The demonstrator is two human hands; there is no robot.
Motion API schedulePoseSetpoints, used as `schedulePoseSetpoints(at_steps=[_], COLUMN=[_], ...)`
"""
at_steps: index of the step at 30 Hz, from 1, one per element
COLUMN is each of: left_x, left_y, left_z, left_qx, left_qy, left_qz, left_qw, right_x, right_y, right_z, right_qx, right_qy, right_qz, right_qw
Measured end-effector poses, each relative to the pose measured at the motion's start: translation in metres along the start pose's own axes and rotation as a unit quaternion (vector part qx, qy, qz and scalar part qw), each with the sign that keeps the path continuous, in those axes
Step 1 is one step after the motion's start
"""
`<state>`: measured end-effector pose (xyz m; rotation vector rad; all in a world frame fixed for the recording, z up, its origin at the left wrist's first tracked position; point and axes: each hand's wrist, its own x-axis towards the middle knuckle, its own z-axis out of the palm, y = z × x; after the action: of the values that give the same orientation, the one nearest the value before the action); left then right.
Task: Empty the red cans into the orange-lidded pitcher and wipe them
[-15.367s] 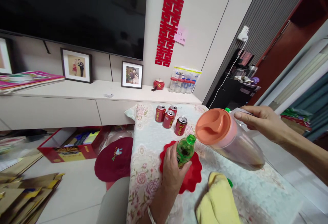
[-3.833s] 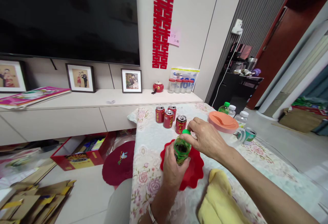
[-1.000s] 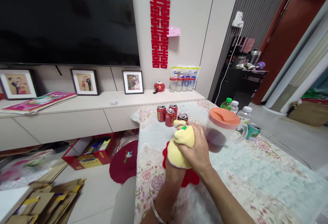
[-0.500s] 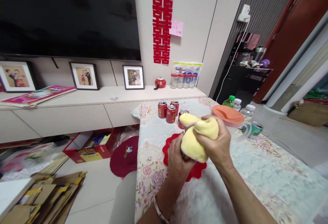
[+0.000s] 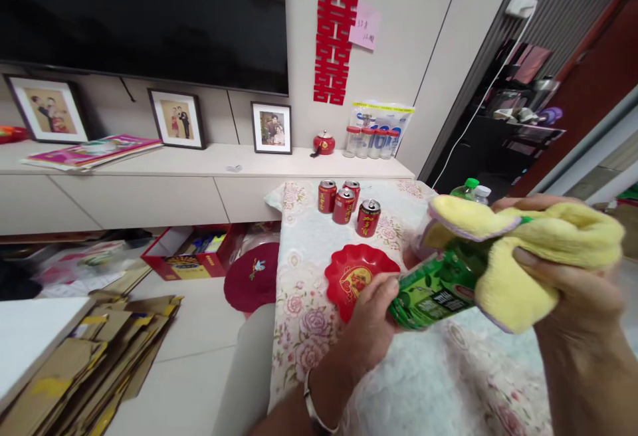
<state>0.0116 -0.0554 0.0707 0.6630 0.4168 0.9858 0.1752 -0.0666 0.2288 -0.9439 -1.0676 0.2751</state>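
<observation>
A green plastic bottle [image 5: 433,290] with a printed label lies tilted across my view, its base toward the left. My left hand [image 5: 371,320] is closed round the base end. On the neck end, my right hand [image 5: 573,270] grips a yellow cloth [image 5: 518,290] with a purple edge; the cloth wraps the upper bottle and hides most of the neck. Behind the left hand sits a red scalloped plate [image 5: 343,270] with a gold design. A red can [image 5: 369,218] stands just beyond the plate, with several more red cans [image 5: 343,206] grouped to its left.
A flowered tablecloth [image 5: 304,316] covers the table. Past the cloth, a green-capped bottle [image 5: 468,188] and a white-capped bottle [image 5: 482,194] stand at the right. Against the wall runs a white cabinet [image 5: 199,169] with picture frames and jars. A maroon stool [image 5: 252,280] is left of the table.
The bottle and cloth have swung to the right, away from the plate, and the bottle's label now shows. My right hand moved right with the cloth. The view has shifted, too.
</observation>
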Motion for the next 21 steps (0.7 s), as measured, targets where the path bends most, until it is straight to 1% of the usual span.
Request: schedulePoseSetpoints(at_steps=[2, 4, 5, 7, 9, 10, 12, 14, 16, 19, 21], left_x=[-0.004, -0.005, -0.006, -0.006, -0.006, -0.007, -0.009, -0.012, -0.016, -0.018, -0.019], left_y=[0.002, 0.009, 0.013, 0.021, 0.022, 0.020, 0.011, 0.000, -0.008, -0.017, -0.021], left_z=[0.006, 0.008, 0.008, 0.009, 0.013, 0.016, 0.021, 0.027, 0.029, 0.029, 0.027], left_qx=[-0.029, -0.006, 0.030, 0.146, 0.228, 0.253, 0.286, 0.324, 0.367, 0.409, 0.428], left_qy=[-0.043, -0.091, -0.119, -0.179, -0.198, -0.194, -0.164, -0.105, -0.047, 0.007, 0.026], left_qz=[-0.051, -0.078, -0.087, -0.125, -0.121, -0.113, -0.090, -0.058, -0.029, 0.007, 0.034], left_qw=[0.997, 0.993, 0.989, 0.965, 0.946, 0.941, 0.940, 0.938, 0.929, 0.913, 0.903], right_x=[0.000, -0.001, -0.002, -0.004, -0.006, -0.007, -0.009, -0.015, -0.023, -0.041, -0.054], right_y=[-0.005, -0.010, -0.012, -0.017, -0.020, -0.020, -0.016, -0.009, -0.002, 0.007, 0.009], right_z=[-0.006, -0.014, -0.017, -0.024, -0.028, -0.029, -0.030, -0.029, -0.029, -0.028, -0.028], right_qx=[-0.003, -0.016, -0.028, -0.055, -0.070, -0.072, -0.064, -0.055, -0.054, -0.050, -0.040], right_qy=[-0.002, -0.007, -0.011, -0.022, -0.033, -0.035, -0.027, -0.001, 0.027, 0.061, 0.092], right_qz=[-0.001, 0.014, 0.025, 0.033, 0.024, 0.026, 0.063, 0.121, 0.161, 0.181, 0.176], right_qw=[1.000, 1.000, 0.999, 0.998, 0.997, 0.996, 0.996, 0.991, 0.985, 0.980, 0.979])
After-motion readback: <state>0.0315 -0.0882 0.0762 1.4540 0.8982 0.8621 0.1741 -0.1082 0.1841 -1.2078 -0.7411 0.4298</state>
